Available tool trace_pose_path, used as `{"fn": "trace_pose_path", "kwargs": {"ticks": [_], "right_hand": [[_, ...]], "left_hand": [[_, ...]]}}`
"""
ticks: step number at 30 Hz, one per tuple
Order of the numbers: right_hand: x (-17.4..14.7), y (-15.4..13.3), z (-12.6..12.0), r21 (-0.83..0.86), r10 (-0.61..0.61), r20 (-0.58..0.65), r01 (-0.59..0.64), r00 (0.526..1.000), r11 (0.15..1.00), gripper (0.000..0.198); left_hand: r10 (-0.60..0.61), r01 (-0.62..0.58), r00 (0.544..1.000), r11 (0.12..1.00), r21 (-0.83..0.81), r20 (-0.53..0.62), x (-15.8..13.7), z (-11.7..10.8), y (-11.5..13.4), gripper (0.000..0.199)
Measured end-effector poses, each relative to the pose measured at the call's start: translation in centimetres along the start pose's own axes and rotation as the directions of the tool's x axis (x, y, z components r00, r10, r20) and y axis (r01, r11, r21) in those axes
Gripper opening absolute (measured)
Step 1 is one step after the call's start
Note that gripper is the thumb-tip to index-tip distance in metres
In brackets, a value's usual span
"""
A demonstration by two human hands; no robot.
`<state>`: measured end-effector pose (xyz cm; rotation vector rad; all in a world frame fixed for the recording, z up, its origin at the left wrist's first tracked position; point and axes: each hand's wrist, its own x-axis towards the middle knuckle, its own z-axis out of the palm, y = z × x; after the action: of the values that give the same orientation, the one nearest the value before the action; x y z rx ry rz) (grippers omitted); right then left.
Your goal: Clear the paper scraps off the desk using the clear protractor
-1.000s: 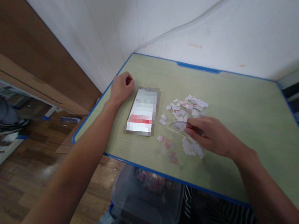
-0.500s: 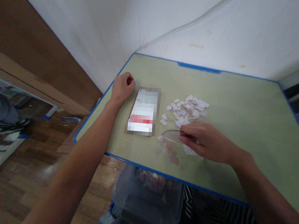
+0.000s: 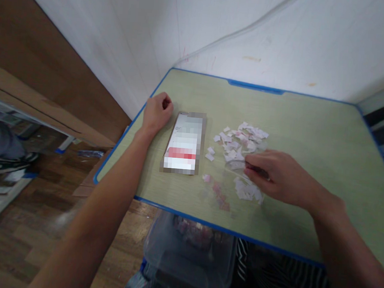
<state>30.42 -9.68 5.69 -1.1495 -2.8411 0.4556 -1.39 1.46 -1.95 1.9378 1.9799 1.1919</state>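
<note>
My left hand (image 3: pixel 158 110) rests loosely curled at the table's left edge, beside a phone (image 3: pixel 183 139) whose screen is partly blurred out; no object shows in its fingers. My right hand (image 3: pixel 272 174) is closed round what looks like a pair of thin metal tweezers (image 3: pixel 235 165), blurred by motion. Their tips are over the near side of a heap of small white and pinkish paper scraps (image 3: pixel 245 137). Just below the tweezers is a smaller group of white scraps (image 3: pixel 248 190). Pink scraps (image 3: pixel 219 194) form a slanting line nearer the table's front edge.
The pale green table (image 3: pixel 315 136) has a blue rim and stands against a white wall (image 3: pixel 121 32). Under its front edge, a clear plastic box (image 3: pixel 189 259) sits at my lap with pinkish bits inside. Someone's shoe (image 3: pixel 7 162) shows on the left.
My right hand has moved right with the tweezers, from the pink scrap at the left end of the line towards the heap. That scrap stays on the table. My left hand has not moved.
</note>
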Motion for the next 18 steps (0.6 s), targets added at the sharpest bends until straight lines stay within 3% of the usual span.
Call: {"fn": "trace_pose_path", "kwargs": {"ticks": [4,9,14,18], "right_hand": [[-0.4,0.1,0.0,0.132,-0.163,0.062,0.154,0.985,0.979,0.026],[0.5,-0.5,0.8,0.107,-0.103,-0.056,0.108,0.993,0.988,0.028],[0.5,-0.9,0.7,0.121,-0.156,0.024,0.152,0.988,0.981,0.025],[0.0,-0.6,0.2,0.168,-0.195,0.004,0.192,0.981,0.967,0.026]], "left_hand": [[-0.003,0.003,1.000,1.000,-0.005,0.009,0.0,0.0,-0.2,0.007],[0.019,-0.019,1.000,1.000,-0.012,0.016,0.0,-0.1,-0.2,0.005],[-0.009,0.009,1.000,1.000,0.011,0.028,0.0,-0.2,0.1,0.005],[-0.005,0.005,1.000,1.000,0.029,0.022,0.0,-0.2,0.3,0.006]]}}
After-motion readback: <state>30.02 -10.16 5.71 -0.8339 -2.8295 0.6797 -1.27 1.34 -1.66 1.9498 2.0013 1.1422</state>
